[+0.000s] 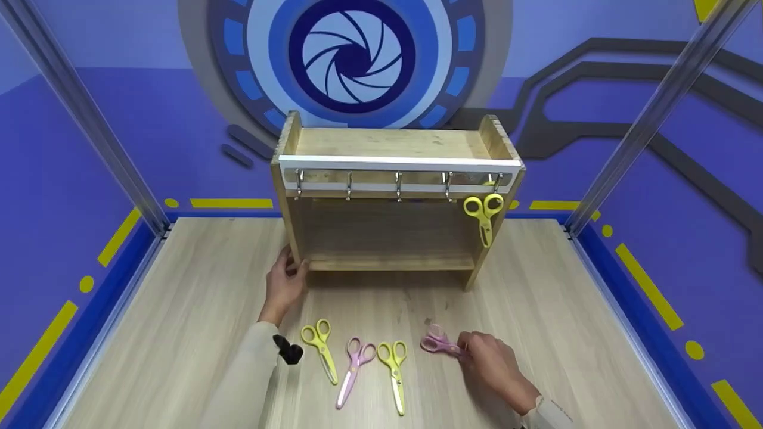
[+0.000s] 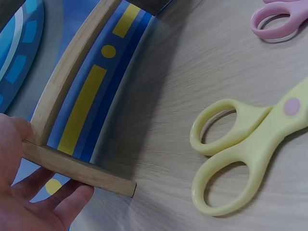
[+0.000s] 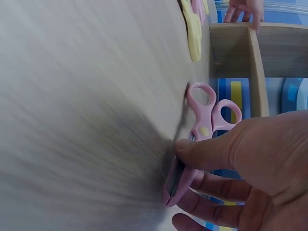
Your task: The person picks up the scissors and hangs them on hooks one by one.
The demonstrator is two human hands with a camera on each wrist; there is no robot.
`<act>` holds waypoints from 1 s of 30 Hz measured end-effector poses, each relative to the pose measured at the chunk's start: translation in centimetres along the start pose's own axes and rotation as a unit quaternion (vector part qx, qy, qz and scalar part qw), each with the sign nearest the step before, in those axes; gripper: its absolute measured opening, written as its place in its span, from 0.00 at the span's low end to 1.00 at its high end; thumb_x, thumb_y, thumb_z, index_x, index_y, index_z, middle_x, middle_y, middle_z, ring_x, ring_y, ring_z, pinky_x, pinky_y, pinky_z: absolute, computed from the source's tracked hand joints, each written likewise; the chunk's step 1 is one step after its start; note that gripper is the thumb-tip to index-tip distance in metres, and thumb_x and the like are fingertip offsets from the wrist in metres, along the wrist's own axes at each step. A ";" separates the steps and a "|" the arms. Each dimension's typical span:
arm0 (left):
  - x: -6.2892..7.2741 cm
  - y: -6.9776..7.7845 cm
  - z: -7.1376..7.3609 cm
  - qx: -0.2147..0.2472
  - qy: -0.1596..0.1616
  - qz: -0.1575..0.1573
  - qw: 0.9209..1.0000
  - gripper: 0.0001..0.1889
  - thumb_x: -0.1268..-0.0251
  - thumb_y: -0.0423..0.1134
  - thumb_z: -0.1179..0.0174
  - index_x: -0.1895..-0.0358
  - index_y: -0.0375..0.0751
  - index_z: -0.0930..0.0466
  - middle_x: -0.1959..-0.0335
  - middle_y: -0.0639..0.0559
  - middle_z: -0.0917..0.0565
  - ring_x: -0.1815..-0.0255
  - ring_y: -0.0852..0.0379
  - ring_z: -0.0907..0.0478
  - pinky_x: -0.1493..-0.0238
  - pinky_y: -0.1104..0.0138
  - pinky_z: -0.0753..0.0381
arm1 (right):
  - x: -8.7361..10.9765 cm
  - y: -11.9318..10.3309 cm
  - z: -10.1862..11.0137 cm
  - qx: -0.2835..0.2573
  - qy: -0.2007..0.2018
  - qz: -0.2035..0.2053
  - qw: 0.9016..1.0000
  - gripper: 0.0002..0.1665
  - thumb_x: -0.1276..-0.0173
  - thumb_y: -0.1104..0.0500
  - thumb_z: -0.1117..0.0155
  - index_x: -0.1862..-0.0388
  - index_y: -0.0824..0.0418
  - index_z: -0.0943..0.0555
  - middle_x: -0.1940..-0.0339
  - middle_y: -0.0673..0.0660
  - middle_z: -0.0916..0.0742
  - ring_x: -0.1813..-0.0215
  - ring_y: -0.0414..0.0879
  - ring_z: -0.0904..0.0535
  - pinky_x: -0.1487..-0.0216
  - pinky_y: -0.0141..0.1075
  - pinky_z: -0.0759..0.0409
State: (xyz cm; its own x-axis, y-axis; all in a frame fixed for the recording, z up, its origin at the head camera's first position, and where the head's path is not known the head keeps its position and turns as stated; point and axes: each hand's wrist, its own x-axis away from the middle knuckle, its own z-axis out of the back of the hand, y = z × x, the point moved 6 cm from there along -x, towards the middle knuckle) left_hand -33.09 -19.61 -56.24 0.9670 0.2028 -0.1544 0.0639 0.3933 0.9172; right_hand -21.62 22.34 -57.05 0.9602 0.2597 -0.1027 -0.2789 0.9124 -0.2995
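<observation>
My left hand [image 1: 285, 285] grips the lower left side panel of a wooden shelf rack [image 1: 390, 264], thumb in front and fingers behind. In the right wrist view, my right hand [image 3: 255, 168] pinches pink scissors [image 3: 204, 113] by the blades, between thumb and fingers, handles pointing away from the palm. Between the hands lie yellow scissors [image 1: 322, 345], a second pink pair [image 1: 356, 366] and another yellow pair [image 1: 393, 369], handles toward the rack. One more yellow pair [image 1: 484, 217] hangs from the rightmost hook of the rack's white hook rail [image 1: 372, 189].
The rail's other metal hooks [image 1: 398, 185] hold nothing. The rack stands toward the back of a wood-grain table [image 1: 208, 280]. Blue printed panels [image 1: 107, 119] and metal posts [image 1: 644, 119] enclose the sides and back. A small black object [image 1: 288, 350] shows by the left sleeve.
</observation>
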 end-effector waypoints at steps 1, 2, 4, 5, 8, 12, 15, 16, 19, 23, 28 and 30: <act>0.0 0.0 0.0 0.000 0.001 0.001 1.000 0.31 0.23 0.40 0.40 0.22 0.41 0.37 0.38 0.33 0.20 0.40 0.39 0.19 0.43 0.49 0.17 | -0.2 -0.1 0.4 0.005 0.004 0.005 1.000 0.12 0.42 0.65 0.21 0.72 0.52 0.17 0.76 0.43 0.20 0.75 0.39 0.27 0.76 0.40 0.25; 0.0 0.0 0.0 -0.001 0.001 0.001 1.000 0.31 0.23 0.39 0.40 0.22 0.41 0.37 0.38 0.34 0.20 0.41 0.39 0.19 0.43 0.49 0.17 | -0.4 -0.1 0.8 0.009 0.008 0.009 1.000 0.12 0.41 0.65 0.21 0.73 0.52 0.17 0.76 0.44 0.20 0.75 0.39 0.27 0.76 0.40 0.25; 0.0 0.0 0.0 -0.004 0.003 0.001 1.000 0.31 0.23 0.39 0.40 0.22 0.42 0.37 0.38 0.34 0.20 0.41 0.39 0.19 0.43 0.48 0.17 | -0.9 -0.3 1.9 0.013 0.016 0.015 1.000 0.11 0.41 0.64 0.21 0.73 0.53 0.16 0.77 0.44 0.20 0.75 0.39 0.27 0.76 0.41 0.24; 0.0 0.0 0.0 -0.005 0.003 0.001 1.000 0.31 0.23 0.40 0.40 0.22 0.42 0.37 0.38 0.34 0.20 0.41 0.39 0.19 0.43 0.48 0.17 | -1.1 -0.4 2.5 0.013 0.020 0.016 1.000 0.11 0.41 0.64 0.21 0.73 0.53 0.16 0.77 0.44 0.20 0.75 0.39 0.27 0.76 0.41 0.24; 0.0 0.0 0.0 -0.009 0.003 0.000 1.000 0.30 0.23 0.39 0.40 0.22 0.42 0.37 0.38 0.34 0.20 0.41 0.39 0.19 0.43 0.48 0.17 | -1.9 -0.6 4.4 0.010 0.034 0.022 0.999 0.09 0.39 0.61 0.21 0.72 0.53 0.16 0.77 0.44 0.20 0.75 0.40 0.27 0.76 0.41 0.25; 0.0 0.1 0.0 -0.009 0.002 -0.002 1.000 0.30 0.23 0.39 0.40 0.22 0.42 0.36 0.38 0.33 0.20 0.41 0.39 0.19 0.43 0.48 0.17 | -2.8 -1.0 7.4 0.006 0.065 0.033 0.997 0.07 0.38 0.60 0.21 0.70 0.52 0.14 0.75 0.45 0.19 0.74 0.40 0.27 0.75 0.40 0.26; 0.0 0.1 -0.1 -0.008 0.002 -0.002 1.000 0.30 0.23 0.39 0.40 0.22 0.42 0.36 0.38 0.33 0.20 0.41 0.39 0.19 0.43 0.48 0.17 | -3.5 -1.5 9.8 -0.001 0.092 0.042 0.995 0.06 0.37 0.61 0.22 0.68 0.52 0.14 0.74 0.46 0.18 0.73 0.40 0.27 0.74 0.38 0.26; 0.0 0.1 -0.1 -0.007 0.002 -0.001 1.000 0.30 0.23 0.39 0.41 0.23 0.42 0.36 0.38 0.33 0.20 0.41 0.39 0.19 0.43 0.48 0.17 | -3.7 -1.7 10.6 -0.003 0.101 0.046 0.994 0.06 0.36 0.61 0.23 0.67 0.52 0.14 0.73 0.46 0.17 0.73 0.40 0.27 0.74 0.38 0.26; 0.1 0.1 -0.1 -0.004 0.002 0.004 1.000 0.30 0.23 0.39 0.41 0.22 0.42 0.36 0.37 0.33 0.20 0.40 0.39 0.19 0.42 0.48 0.18 | -4.4 -2.3 12.9 -0.012 0.129 0.060 0.990 0.06 0.35 0.60 0.23 0.66 0.53 0.14 0.71 0.47 0.15 0.72 0.41 0.24 0.74 0.39 0.24; 0.2 0.0 -0.1 -0.004 -0.001 0.010 1.000 0.30 0.23 0.39 0.42 0.22 0.43 0.37 0.37 0.33 0.21 0.39 0.39 0.20 0.42 0.48 0.17 | -5.0 -3.2 15.5 -0.031 0.174 0.084 0.981 0.07 0.36 0.61 0.22 0.64 0.53 0.14 0.70 0.48 0.15 0.70 0.42 0.21 0.73 0.41 0.22; 0.2 0.2 0.0 -0.001 -0.002 0.001 1.000 0.30 0.23 0.39 0.42 0.22 0.42 0.38 0.37 0.33 0.21 0.39 0.39 0.19 0.44 0.48 0.17 | -5.8 -4.4 18.1 -0.049 0.231 0.106 0.966 0.09 0.39 0.65 0.21 0.65 0.56 0.15 0.70 0.51 0.15 0.70 0.43 0.21 0.72 0.40 0.22; 0.2 0.2 0.0 0.000 -0.002 -0.004 1.000 0.31 0.23 0.39 0.41 0.21 0.42 0.38 0.37 0.32 0.21 0.40 0.38 0.19 0.45 0.47 0.16 | -6.1 -4.9 18.8 -0.057 0.251 0.113 0.960 0.09 0.40 0.65 0.21 0.65 0.58 0.14 0.71 0.51 0.15 0.70 0.42 0.20 0.71 0.40 0.21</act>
State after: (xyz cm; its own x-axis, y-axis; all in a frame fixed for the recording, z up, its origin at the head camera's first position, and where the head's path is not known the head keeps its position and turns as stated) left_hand -32.87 -19.48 -56.09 0.9674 0.1958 -0.1604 0.0720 0.3947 0.9160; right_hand -25.81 22.28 -37.10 0.7541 0.2361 -0.6128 -0.5072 0.8021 -0.3152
